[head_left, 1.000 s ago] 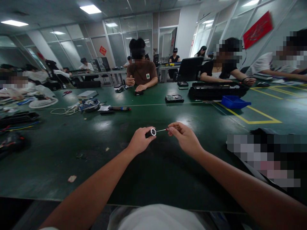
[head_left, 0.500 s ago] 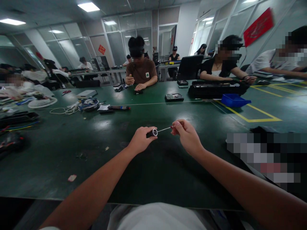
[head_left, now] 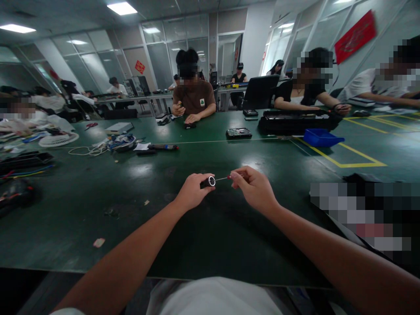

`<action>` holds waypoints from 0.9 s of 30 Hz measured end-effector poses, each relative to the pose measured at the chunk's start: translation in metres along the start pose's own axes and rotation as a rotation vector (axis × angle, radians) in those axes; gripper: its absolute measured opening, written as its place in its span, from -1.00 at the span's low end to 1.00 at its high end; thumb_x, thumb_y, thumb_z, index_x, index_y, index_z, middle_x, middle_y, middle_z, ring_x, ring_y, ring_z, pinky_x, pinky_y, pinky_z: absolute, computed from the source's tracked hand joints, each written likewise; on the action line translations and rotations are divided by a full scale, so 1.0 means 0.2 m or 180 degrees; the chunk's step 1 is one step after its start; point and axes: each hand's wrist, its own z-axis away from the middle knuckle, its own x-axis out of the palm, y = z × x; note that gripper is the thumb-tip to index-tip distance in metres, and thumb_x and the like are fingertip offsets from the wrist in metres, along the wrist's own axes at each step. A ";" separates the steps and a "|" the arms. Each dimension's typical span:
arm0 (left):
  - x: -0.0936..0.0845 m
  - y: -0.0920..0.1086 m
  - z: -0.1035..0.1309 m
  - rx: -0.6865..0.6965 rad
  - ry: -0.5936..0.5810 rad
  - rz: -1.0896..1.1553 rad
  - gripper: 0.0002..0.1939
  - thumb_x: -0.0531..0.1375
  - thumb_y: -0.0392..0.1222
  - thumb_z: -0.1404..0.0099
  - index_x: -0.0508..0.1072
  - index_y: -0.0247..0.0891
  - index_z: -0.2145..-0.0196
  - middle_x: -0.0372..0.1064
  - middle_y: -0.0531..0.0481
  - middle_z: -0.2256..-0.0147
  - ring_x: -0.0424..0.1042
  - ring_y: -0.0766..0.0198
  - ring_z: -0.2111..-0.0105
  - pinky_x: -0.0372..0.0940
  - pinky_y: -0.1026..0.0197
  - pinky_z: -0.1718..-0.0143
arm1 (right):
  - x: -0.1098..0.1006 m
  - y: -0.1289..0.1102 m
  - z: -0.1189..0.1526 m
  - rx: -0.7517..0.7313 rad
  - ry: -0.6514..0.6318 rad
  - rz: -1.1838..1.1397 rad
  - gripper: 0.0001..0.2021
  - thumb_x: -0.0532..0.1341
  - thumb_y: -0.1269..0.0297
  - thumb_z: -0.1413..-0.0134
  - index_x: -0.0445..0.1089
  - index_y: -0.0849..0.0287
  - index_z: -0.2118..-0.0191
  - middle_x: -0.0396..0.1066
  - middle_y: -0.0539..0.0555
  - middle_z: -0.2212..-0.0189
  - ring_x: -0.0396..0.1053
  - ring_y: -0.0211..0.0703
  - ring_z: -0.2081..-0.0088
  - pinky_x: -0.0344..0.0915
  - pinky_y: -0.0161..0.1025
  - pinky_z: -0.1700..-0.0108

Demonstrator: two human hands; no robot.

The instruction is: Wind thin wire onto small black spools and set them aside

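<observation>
Fingers and thumb of my left hand are closed round a small black cylinder with a bright ring at its end, which faces right. My right hand pinches the red handle of a thin screwdriver. Its metal shaft points left, and the tip meets the ringed end of the cylinder. How far the tip reaches inside is too small to tell. Both hands are above the green table, and my fingers hide most of the handle.
Ahead lie a hard drive, a blue scoop-shaped tray and a long black casing. Cables and a pen-like tool lie at the left. A person in a brown shirt sits opposite.
My right hand has come slightly left, nearer the cylinder, and less of the screwdriver's shaft shows. My left hand and the cylinder stay almost in place.
</observation>
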 end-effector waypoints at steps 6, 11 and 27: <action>0.00 -0.01 0.00 0.0018 0.0109 0.0056 -0.58 0.31 -0.16 -0.26 0.46 -0.08 -0.08 0.47 -0.01 0.01 0.38 0.10 0.03 0.24 0.03 -0.05 | -0.02 0.00 -0.01 -0.0230 0.0035 0.0201 -0.80 0.20 0.14 -0.21 0.44 0.13 0.17 0.52 0.05 0.38 0.46 -0.14 0.36 0.31 -0.20 0.31; 0.00 0.00 0.00 0.0027 0.0058 0.0070 -0.60 0.32 -0.19 -0.25 0.48 -0.10 -0.05 0.48 -0.01 0.03 0.39 0.11 0.04 0.25 0.06 -0.02 | -0.02 0.00 -0.02 -0.0198 -0.0142 0.0467 -0.70 0.07 0.07 -0.30 0.46 0.13 0.26 0.41 -0.01 0.55 0.35 -0.18 0.49 0.21 -0.22 0.41; 0.00 0.02 0.00 0.0036 0.0014 0.0086 -0.61 0.32 -0.19 -0.24 0.49 -0.11 -0.04 0.50 0.00 0.09 0.40 0.12 0.08 0.25 0.06 -0.01 | -0.02 0.00 0.00 -0.0292 -0.0092 0.0602 -0.71 0.01 0.14 -0.33 0.38 0.14 0.06 0.45 0.04 0.42 0.35 -0.16 0.46 0.24 -0.18 0.35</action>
